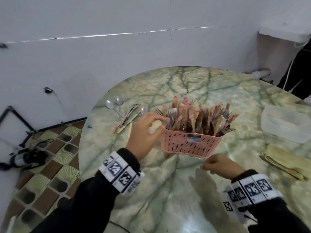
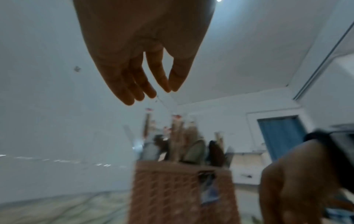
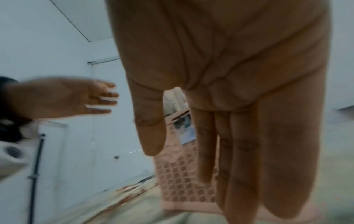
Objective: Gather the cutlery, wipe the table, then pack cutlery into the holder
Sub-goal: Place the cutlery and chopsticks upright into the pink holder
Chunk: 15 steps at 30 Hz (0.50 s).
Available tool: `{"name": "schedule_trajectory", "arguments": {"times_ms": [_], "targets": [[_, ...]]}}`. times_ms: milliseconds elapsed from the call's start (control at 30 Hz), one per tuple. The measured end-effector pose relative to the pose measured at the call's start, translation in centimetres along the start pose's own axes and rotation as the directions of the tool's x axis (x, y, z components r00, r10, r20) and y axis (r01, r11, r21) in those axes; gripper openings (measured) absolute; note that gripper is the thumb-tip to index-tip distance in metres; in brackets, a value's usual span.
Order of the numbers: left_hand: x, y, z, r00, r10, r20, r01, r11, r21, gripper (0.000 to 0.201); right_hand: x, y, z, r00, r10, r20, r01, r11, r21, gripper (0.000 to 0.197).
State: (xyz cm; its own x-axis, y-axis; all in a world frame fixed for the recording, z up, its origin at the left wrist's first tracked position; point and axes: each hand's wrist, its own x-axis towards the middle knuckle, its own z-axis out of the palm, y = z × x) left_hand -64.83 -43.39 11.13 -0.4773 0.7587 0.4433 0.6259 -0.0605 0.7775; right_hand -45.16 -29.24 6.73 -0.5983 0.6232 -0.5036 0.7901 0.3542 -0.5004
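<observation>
Two hands hover over the round marbled green table (image 1: 168, 190), nearest the viewer. The right hand (image 1: 222, 163), just in front of the pink perforated holder (image 1: 190, 142), shows straight, relaxed fingers (image 3: 241, 151) in the wrist view and holds nothing. The left hand (image 1: 143, 132) reaches toward the holder's left end with loose, extended fingers (image 2: 138, 81), also holding nothing. The holder stands upright mid-table, packed with wrapped chopsticks, forks and spoons standing on end (image 1: 196, 116). To its left, loose spoons and chopsticks (image 1: 126, 115) lie on the table. At the right edge lies a folded yellowish cloth (image 1: 286, 160), and beyond it a clear lidded plastic box (image 1: 286, 121); its contents are unclear.
</observation>
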Motion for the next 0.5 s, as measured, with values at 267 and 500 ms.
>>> {"name": "schedule_trajectory", "arguments": {"times_ms": [267,500], "targets": [[1.4,-12.2,-7.5,0.868,-0.496,0.021,0.476,0.844,0.248,0.013,4.7,-10.4,7.1,0.991,-0.122,-0.06,0.133,0.962,0.237,0.049],[7.1,-19.6,-10.1,0.659,-0.751,0.049,0.666,0.612,0.426,0.05,13.4,-19.8,10.1,0.986,0.11,-0.124,-0.078,0.968,0.24,0.079]]}}
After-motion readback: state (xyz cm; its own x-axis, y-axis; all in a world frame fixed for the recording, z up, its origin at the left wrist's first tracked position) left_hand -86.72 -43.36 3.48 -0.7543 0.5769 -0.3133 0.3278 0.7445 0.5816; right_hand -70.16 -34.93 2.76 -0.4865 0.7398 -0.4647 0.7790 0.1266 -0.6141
